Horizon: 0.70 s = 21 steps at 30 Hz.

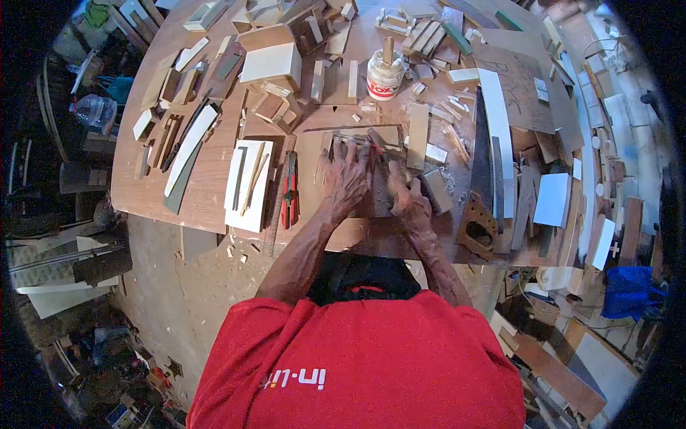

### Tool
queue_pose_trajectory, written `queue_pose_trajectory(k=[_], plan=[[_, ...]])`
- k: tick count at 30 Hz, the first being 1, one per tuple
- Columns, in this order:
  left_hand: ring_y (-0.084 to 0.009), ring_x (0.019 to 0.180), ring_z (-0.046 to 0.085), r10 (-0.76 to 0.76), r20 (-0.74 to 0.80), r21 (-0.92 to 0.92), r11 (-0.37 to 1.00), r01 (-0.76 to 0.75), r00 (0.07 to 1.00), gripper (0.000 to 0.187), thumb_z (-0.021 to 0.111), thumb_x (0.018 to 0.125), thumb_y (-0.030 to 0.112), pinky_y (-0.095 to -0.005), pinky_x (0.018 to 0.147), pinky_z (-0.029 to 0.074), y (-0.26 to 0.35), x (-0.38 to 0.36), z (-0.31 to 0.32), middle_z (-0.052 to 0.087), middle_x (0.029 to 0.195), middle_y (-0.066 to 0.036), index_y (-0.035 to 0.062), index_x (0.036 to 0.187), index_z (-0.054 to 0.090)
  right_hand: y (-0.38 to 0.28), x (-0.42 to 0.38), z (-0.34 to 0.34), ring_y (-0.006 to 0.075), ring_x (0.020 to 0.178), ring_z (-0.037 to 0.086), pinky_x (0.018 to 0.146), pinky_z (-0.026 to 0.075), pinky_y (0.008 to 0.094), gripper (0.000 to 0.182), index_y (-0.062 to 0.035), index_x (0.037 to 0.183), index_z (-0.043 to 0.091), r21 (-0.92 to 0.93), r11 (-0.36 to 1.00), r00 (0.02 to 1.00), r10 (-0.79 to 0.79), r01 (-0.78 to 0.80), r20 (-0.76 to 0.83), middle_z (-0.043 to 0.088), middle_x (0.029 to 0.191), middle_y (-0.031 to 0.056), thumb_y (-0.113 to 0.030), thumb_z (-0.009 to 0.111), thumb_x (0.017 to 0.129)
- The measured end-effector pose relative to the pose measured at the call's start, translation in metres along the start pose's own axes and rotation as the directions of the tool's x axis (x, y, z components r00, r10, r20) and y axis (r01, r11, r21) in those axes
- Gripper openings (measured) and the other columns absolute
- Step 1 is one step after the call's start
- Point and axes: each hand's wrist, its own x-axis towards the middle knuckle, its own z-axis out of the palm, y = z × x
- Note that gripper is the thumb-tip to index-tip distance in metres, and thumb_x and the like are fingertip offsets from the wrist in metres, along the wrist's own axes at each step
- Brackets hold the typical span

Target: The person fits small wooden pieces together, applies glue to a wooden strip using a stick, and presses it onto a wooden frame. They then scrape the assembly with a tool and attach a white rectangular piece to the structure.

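My left hand [348, 171] lies with fingers spread and pressed down on a brown board [311, 182] at the near side of the workbench. Its fingertips reach a narrow strip near the board's far edge. My right hand [411, 199] is closed just to the right, index finger stretched forward along a slim red tool [377, 141], whose exact kind I cannot tell. A red utility knife [289, 191] lies left of the board. Beside the right hand are a wooden block [437, 190] and an upright-lying wooden strip [418, 136].
A white tub [386, 75] with a stick in it stands beyond the board. Left of the knife, thin sticks lie on a white panel [243, 193]. Wooden box pieces [271, 64] fill the back; offcuts and a long white strip [496, 129] lie rightward.
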Motion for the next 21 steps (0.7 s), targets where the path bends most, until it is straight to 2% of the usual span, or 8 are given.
queue_pose_trajectory(k=[3,5,6,12,14,15,18,21], plan=[[-0.043,0.133,0.033,-0.03,-0.001,-0.019,0.999,0.03,1.0,0.063,0.056,0.084,0.034,-0.067,0.102,0.026,-0.001,-0.001,0.006,0.038,0.143,-0.02,0.0177,0.142,0.039,0.004,-0.007,-0.003,0.0379,0.069,0.066,0.054,0.056,0.0413,0.074,-0.029,0.148,0.03,0.041,0.997,0.995,-0.057,0.061,-0.08,0.052,0.115,0.0287,-0.005,0.053,0.082],[-0.044,0.13,0.034,0.001,-0.102,-0.01,1.0,-0.002,0.995,0.056,0.054,0.086,0.032,-0.0728,0.095,0.029,-0.001,-0.003,0.013,0.041,0.138,-0.019,0.0143,0.137,0.044,-0.008,-0.012,-0.032,0.0432,0.082,0.063,0.067,0.053,0.0469,0.083,-0.0291,0.149,0.028,-0.128,0.992,0.975,0.019,0.009,0.222,0.053,0.105,0.0227,0.0,0.058,0.077],[-0.044,0.13,0.034,-0.002,-0.105,-0.013,1.0,0.001,0.994,0.056,0.054,0.086,0.032,-0.0728,0.095,0.029,0.0,-0.003,0.011,0.041,0.138,-0.019,0.0143,0.137,0.044,-0.008,-0.012,-0.031,0.0432,0.082,0.063,0.067,0.053,0.0469,0.083,-0.0291,0.149,0.028,-0.131,0.991,0.975,0.016,0.013,0.222,0.053,0.105,0.0227,0.0,0.058,0.077],[-0.044,0.13,0.032,-0.013,-0.039,-0.029,1.0,0.012,0.999,0.053,0.055,0.085,0.032,-0.0737,0.094,0.029,-0.001,0.0,0.009,0.04,0.138,-0.019,0.0135,0.134,0.047,-0.005,-0.014,-0.024,0.0424,0.084,0.062,0.07,0.051,0.0476,0.085,-0.0293,0.148,0.031,0.166,0.98,0.986,0.084,-0.107,0.143,0.052,0.102,0.0195,0.004,0.058,0.075],[-0.042,0.134,0.029,-0.03,0.004,0.008,1.0,0.03,1.0,0.057,0.056,0.084,0.035,-0.0705,0.096,0.029,-0.001,0.0,0.01,0.037,0.142,-0.02,0.0162,0.136,0.044,-0.004,-0.02,-0.032,0.0351,0.07,0.067,0.052,0.056,0.0367,0.069,-0.0279,0.147,0.033,-0.06,0.985,0.987,-0.161,0.159,-0.025,0.055,0.112,0.0169,-0.008,0.054,0.085],[-0.042,0.134,0.029,-0.033,0.007,0.005,0.999,0.033,0.999,0.057,0.056,0.084,0.035,-0.0705,0.096,0.029,0.001,-0.001,0.007,0.037,0.142,-0.02,0.0162,0.136,0.044,-0.003,-0.017,-0.029,0.0351,0.07,0.067,0.052,0.056,0.0367,0.069,-0.0279,0.147,0.033,-0.061,0.985,0.987,-0.161,0.16,-0.019,0.055,0.112,0.0169,-0.008,0.054,0.085],[-0.0427,0.134,0.029,-0.023,-0.023,-0.01,1.0,0.023,0.999,0.058,0.057,0.084,0.037,-0.0705,0.096,0.029,0.003,-0.002,0.001,0.036,0.143,-0.02,0.0141,0.136,0.044,-0.002,-0.011,-0.022,0.0357,0.071,0.067,0.056,0.056,0.0392,0.069,-0.0277,0.147,0.033,-0.057,0.998,0.998,-0.034,0.037,0.053,0.054,0.114,0.0197,-0.009,0.056,0.085],[-0.0434,0.134,0.028,-0.025,0.011,-0.032,0.999,0.026,1.0,0.06,0.056,0.084,0.037,-0.0705,0.097,0.027,0.0,0.001,0.004,0.036,0.143,-0.021,0.0127,0.137,0.044,-0.003,-0.014,-0.029,0.0439,0.087,0.061,0.073,0.05,0.0483,0.084,-0.0322,0.148,0.029,0.023,0.991,0.965,0.121,-0.129,0.231,0.053,0.105,0.022,0.002,0.056,0.076]])
